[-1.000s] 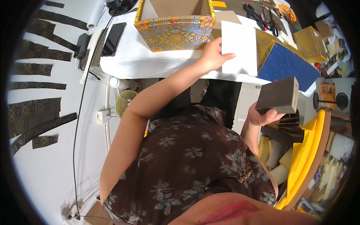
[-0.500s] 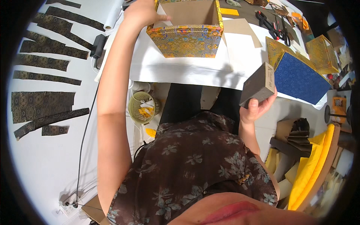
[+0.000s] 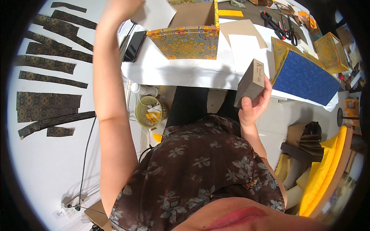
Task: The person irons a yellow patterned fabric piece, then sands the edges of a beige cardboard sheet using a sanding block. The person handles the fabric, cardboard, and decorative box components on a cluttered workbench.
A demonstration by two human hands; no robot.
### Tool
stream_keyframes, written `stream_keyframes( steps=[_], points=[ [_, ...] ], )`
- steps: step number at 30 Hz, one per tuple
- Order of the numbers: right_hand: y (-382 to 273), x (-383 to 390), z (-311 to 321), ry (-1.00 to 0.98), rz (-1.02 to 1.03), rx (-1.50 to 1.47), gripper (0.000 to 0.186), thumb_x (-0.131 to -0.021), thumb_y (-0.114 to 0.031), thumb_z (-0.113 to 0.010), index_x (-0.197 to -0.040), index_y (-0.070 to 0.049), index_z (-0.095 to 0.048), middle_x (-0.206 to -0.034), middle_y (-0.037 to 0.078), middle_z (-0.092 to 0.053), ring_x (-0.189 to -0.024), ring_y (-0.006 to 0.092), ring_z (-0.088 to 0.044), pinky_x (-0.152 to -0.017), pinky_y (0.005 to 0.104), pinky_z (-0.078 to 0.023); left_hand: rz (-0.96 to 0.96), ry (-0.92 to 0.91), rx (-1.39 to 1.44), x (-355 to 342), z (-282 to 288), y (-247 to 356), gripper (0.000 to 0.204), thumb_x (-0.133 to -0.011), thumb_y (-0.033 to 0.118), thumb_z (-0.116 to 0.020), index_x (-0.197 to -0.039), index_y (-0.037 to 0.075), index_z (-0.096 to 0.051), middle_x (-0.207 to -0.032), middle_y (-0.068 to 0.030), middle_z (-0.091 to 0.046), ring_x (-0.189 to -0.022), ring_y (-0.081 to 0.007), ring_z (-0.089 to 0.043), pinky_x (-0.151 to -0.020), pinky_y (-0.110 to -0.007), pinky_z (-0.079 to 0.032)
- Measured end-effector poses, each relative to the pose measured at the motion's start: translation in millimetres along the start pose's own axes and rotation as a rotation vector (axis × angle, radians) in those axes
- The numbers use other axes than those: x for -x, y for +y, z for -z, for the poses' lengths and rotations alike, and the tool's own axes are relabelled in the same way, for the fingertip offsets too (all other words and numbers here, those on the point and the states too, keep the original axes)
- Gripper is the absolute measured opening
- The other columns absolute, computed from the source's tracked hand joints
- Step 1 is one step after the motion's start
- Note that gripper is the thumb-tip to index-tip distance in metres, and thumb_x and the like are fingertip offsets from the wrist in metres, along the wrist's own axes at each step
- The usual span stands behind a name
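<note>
In the upper left, the left hand (image 3: 122, 8) grips a white card (image 3: 155, 14) by the patterned box (image 3: 187, 44) on the worktop (image 3: 169, 73), while right of centre the right hand (image 3: 255, 109) clasps a grey block (image 3: 249, 81).

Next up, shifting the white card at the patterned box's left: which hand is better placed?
The left hand, I'd judge: it is close beside the white card, though partly cut off by the picture's edge. The right hand is farther away and holds a grey block.
</note>
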State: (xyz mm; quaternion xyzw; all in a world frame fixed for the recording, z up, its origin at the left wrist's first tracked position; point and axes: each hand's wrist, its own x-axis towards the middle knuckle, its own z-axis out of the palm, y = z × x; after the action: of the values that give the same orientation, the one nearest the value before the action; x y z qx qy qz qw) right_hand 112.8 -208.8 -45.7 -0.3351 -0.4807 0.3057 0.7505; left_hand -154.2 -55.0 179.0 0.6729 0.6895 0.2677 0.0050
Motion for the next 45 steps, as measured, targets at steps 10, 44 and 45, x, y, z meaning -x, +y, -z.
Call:
stream_keyframes(
  steps=[10, 44, 45],
  points=[
    [-25.1, -65.2, -86.2, -0.678, 0.186, -0.036, 0.083, -0.061, -0.027, -0.086, -0.132, 0.000, -0.052, -0.134, 0.014, -0.042, -0.127, 0.0296, -0.044, -0.108, 0.0419, -0.035, -0.164, 0.239, 0.247, 119.1, 73.2, -115.6, 0.023, -0.091, 0.011, -0.069, -0.113, 0.003, -0.070, -0.085, -0.0028, -0.070, -0.074, -0.0068, -0.060, -0.065, -0.023, -0.048],
    [55.7, 83.8, -276.8, -1.113, 0.341, -0.119, 0.067, -0.075, -0.021, -0.081, -0.137, -0.013, -0.057, -0.130, 0.015, -0.052, -0.112, 0.0285, -0.058, -0.094, 0.0387, -0.050, 0.505, 0.820, 1.182, 288.5, 1.7, -192.9, 0.044, -0.090, -0.003, -0.066, -0.131, 0.000, -0.051, -0.121, -0.0110, -0.061, -0.111, -0.0205, -0.061, -0.094, -0.032, -0.051],
    [61.2, 85.5, -278.2, -1.104, 0.200, -0.110, 0.066, -0.076, -0.020, -0.081, -0.137, -0.013, -0.057, -0.131, 0.015, -0.051, -0.112, 0.0290, -0.058, -0.094, 0.0392, -0.050, 0.527, 0.837, 1.231, 292.6, 4.7, -195.8, 0.046, -0.090, -0.006, -0.063, -0.133, 0.001, -0.049, -0.124, -0.0111, -0.059, -0.113, -0.0207, -0.060, -0.097, -0.032, -0.049]
  ],
)
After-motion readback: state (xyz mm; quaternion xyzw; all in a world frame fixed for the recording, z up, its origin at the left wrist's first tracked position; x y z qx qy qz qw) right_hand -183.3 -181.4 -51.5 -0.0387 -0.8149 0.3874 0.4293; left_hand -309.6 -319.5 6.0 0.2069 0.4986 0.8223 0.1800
